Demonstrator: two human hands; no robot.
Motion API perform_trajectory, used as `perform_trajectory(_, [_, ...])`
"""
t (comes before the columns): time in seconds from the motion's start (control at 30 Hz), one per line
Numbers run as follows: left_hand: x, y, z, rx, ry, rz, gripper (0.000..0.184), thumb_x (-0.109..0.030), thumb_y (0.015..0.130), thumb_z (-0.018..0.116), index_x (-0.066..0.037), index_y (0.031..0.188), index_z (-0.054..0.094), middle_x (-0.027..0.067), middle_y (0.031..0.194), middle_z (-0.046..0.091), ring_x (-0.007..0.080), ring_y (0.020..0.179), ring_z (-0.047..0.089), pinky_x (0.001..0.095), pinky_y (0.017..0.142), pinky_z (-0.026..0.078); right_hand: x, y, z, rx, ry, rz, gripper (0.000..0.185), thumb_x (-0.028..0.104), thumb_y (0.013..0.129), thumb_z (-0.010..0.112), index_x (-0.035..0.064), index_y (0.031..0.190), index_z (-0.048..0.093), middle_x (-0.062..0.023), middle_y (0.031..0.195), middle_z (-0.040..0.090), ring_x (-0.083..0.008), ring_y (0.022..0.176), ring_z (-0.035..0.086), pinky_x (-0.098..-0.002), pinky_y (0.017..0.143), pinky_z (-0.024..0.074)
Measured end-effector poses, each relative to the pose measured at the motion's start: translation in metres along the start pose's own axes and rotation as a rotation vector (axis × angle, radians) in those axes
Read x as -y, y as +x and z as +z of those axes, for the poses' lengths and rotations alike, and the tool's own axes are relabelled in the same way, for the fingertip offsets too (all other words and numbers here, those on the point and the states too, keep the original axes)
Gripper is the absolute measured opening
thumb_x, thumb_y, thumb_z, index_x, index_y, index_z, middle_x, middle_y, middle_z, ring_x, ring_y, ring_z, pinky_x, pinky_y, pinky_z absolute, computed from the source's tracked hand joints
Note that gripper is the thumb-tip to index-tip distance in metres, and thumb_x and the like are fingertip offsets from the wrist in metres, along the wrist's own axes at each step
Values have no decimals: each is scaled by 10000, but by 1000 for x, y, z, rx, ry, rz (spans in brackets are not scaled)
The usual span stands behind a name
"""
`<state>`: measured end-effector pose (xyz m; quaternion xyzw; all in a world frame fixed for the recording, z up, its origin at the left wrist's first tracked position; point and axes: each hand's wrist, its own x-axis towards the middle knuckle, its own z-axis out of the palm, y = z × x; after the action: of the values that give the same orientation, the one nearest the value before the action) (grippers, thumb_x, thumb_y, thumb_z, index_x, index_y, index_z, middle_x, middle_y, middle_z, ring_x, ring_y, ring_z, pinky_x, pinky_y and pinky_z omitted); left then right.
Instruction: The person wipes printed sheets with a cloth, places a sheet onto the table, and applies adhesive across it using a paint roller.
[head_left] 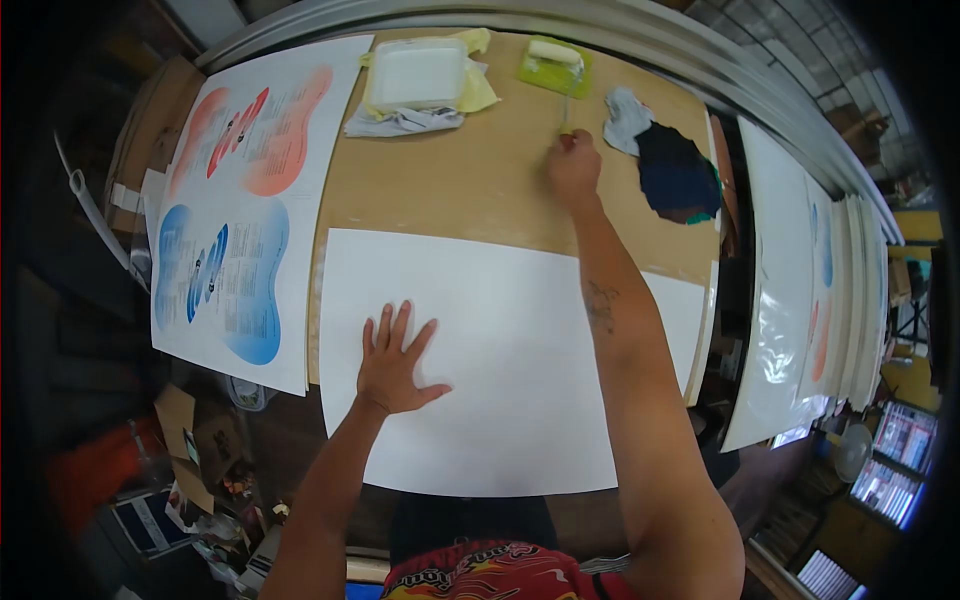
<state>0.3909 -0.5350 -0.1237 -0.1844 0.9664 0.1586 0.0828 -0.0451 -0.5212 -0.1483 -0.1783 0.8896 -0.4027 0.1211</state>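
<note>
My left hand (396,362) lies flat with its fingers spread on a large blank white sheet (500,380) near the table's front. Farther off, my right hand (574,168) is closed around the handle of a small paint roller (556,54). The roller's pale head rests on a lime-green sheet (527,72) at the back of the table. To the right of that hand lie a grey-white rag (627,118) and a dark navy cloth (678,172). My right forearm passes over the white sheet and hides part of it.
A white tray (417,73) sits on yellow and grey cloths at the back left. Printed sheets (215,270) with red and blue shapes cover the left side. The brown tabletop (440,180) shows between them. More panels (790,290) stand to the right, and an open cardboard box (190,450) is below left.
</note>
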Motion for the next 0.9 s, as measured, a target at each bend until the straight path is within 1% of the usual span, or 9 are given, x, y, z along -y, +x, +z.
perform_trajectory(0.07, [2, 0, -1, 11, -21, -2, 1014, -737, 731, 701, -248, 1555, 369, 196, 1662, 113, 452, 1523, 88, 654, 1183, 108, -9, 13, -7, 172, 608, 167, 297, 209, 873, 707, 8, 1065, 603, -117, 724, 616, -291, 647, 649, -411, 677, 560])
perform_trajectory(0.17, [4, 1, 0, -16, -45, 17, 1029, -724, 698, 740, -220, 1532, 410, 224, 1646, 145, 481, 1503, 135, 688, 1147, 150, 0, 11, -24, 151, 892, 328, 170, 168, 911, 654, 9, 970, 654, -93, 700, 617, -214, 607, 629, -331, 614, 528])
perform_trajectory(0.27, [4, 1, -6, 49, -50, 0, 998, -742, 754, 675, -259, 1565, 349, 199, 1662, 107, 456, 1523, 88, 660, 1181, 111, -28, 15, -12, -195, 144, -215, 203, 134, 932, 631, -9, 1061, 694, -86, 787, 682, -172, 661, 645, -293, 647, 519])
perform_trajectory(0.37, [5, 2, -7, 77, -65, -11, 996, -741, 759, 673, -262, 1568, 343, 201, 1661, 108, 457, 1521, 97, 659, 1180, 112, -26, 3, -5, -444, 134, -400, 292, 111, 925, 645, -5, 1189, 688, -86, 825, 704, -137, 682, 632, -275, 686, 520])
perform_trajectory(0.47, [6, 1, -4, 37, -75, 6, 992, -740, 765, 670, -264, 1570, 340, 206, 1657, 119, 460, 1519, 104, 661, 1178, 118, -21, 3, 1, -197, 330, -274, 394, 87, 876, 679, 6, 1261, 666, -130, 851, 709, -159, 731, 664, -291, 730, 529])
perform_trajectory(0.57, [7, 0, -5, 24, -86, 11, 983, -737, 769, 669, -264, 1568, 344, 213, 1649, 147, 463, 1514, 120, 664, 1173, 132, 30, -21, -7, -93, 212, -376, 398, 89, 866, 671, 11, 1257, 666, -177, 904, 728, -248, 775, 714, -347, 765, 556])
perform_trajectory(0.67, [8, -1, -5, -3, -96, 23, 973, -732, 772, 670, -258, 1561, 355, 216, 1640, 172, 467, 1508, 139, 671, 1166, 146, 101, -43, -13, 101, -128, -538, 334, 114, 873, 645, 19, 1190, 692, -210, 970, 731, -341, 864, 722, -415, 798, 574])
perform_trajectory(0.77, [8, -1, -5, -10, -102, 23, 965, -718, 770, 681, -251, 1555, 366, 219, 1633, 185, 466, 1502, 157, 676, 1161, 153, 148, -49, -9, 225, -430, -540, 267, 139, 864, 629, 41, 1098, 714, -202, 989, 729, -385, 912, 704, -467, 819, 575])
perform_trajectory(0.9, [11, -3, -3, -20, -133, 32, 982, -732, 762, 681, -245, 1556, 370, 216, 1650, 143, 474, 1510, 123, 681, 1162, 133, 170, -42, 2, 269, -582, -504, 235, 140, 840, 630, 58, 1039, 723, -175, 975, 734, -372, 945, 705, -459, 842, 574])
